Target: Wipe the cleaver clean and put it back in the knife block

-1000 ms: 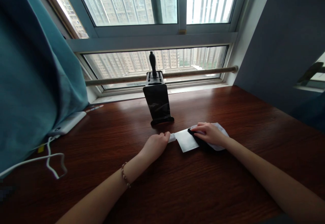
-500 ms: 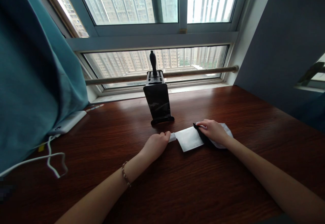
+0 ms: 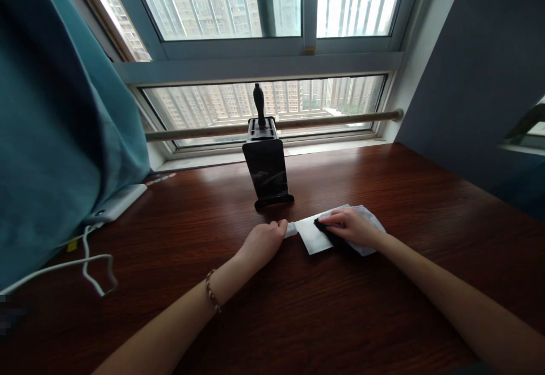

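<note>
Near the middle of the reddish-brown bench (image 3: 298,318), the left grip (image 3: 263,243) is closed firmly round the pale handle (image 3: 291,230) of a cleaver, only a short length of it showing past the thumb. The cleaver's broad, silvery blade (image 3: 310,235) extends rightward from there, low over the wood; whether it touches the surface is hard to tell. Across its right part, the right grip (image 3: 351,227) is grasping a cloth (image 3: 366,222), black at its folded front edge and pale lavender behind, with the fingers laid over it and pointing left. A strip of blade shows beyond the cloth along the far edge.

A brown bracelet (image 3: 208,289) circles the left wrist. Beyond the cleaver, a glossy black knife block (image 3: 267,168) stands upright, one black handle (image 3: 259,102) rising from its slotted top. Off to the left, a white power strip (image 3: 117,203) lies beside the teal curtain (image 3: 55,108), its white cable (image 3: 68,262) looping over the wood. Behind everything, a pale rail (image 3: 336,121) crosses the barred window (image 3: 230,6).
</note>
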A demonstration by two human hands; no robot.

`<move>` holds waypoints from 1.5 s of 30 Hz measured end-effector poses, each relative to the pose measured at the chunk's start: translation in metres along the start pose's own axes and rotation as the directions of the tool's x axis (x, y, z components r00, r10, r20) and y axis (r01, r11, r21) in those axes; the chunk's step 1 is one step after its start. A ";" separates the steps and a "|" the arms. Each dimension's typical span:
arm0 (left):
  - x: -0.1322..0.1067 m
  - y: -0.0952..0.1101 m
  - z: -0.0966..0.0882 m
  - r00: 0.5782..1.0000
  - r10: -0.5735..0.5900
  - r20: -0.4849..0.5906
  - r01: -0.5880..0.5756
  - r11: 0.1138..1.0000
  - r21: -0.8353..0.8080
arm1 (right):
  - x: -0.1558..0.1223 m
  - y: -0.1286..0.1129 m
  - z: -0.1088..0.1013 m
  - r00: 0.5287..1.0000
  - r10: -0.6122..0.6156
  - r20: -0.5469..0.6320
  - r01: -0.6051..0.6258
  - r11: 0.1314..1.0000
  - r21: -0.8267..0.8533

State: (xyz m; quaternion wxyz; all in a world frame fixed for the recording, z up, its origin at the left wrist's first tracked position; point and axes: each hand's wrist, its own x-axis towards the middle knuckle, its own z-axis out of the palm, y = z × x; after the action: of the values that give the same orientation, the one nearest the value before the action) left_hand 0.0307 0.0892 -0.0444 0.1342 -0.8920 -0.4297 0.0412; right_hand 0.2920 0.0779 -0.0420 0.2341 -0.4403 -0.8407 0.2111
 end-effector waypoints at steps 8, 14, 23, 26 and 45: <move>0.000 0.000 -0.002 1.000 0.006 0.005 -0.006 1.000 -0.008 | -0.005 0.049 -0.034 0.881 0.289 -0.374 -0.397 0.883 -0.252; 0.001 0.000 -0.001 1.000 0.006 0.009 -0.006 1.000 -0.011 | -0.001 0.036 -0.044 0.842 0.432 -0.324 -0.242 0.838 0.490; 0.001 0.000 0.001 1.000 0.000 0.009 0.001 1.000 -0.004 | -0.003 -0.023 0.005 0.994 -0.105 0.041 0.102 0.992 0.075; 0.000 0.000 0.000 1.000 0.002 -0.001 -0.002 1.000 -0.003 | -0.002 -0.012 0.007 0.998 -0.052 0.022 0.054 0.994 -0.094; 0.001 -0.001 -0.003 0.999 -0.008 0.039 0.008 1.000 -0.008 | -0.009 0.052 -0.076 0.719 0.572 -0.394 0.042 0.531 0.846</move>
State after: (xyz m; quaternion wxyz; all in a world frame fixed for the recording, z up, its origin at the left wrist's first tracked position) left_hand 0.0316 0.0897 -0.0412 0.1223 -0.8898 -0.4360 0.0564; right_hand 0.3745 0.1089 -0.0123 0.6383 -0.4577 -0.4316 0.4437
